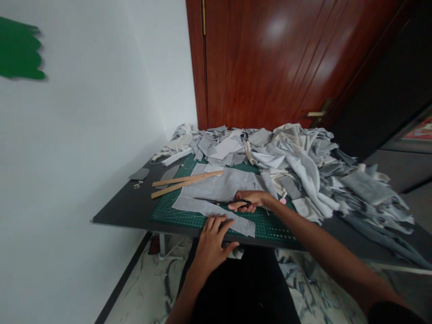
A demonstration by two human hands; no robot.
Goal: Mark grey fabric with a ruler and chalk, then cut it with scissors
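Keeping the cloth (224,185) flat should help: the right hand (248,201) grasps scissors (219,202) at frame centre, while the left hand (213,243), spread and gripping nothing, lies just below.

Black-handled scissors (218,202) across grey cloth (222,186)

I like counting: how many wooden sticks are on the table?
2. One wooden stick lies farther back; the other stick lies just in front. They meet over the grey cloth. Others could be hidden under the fabric heap.
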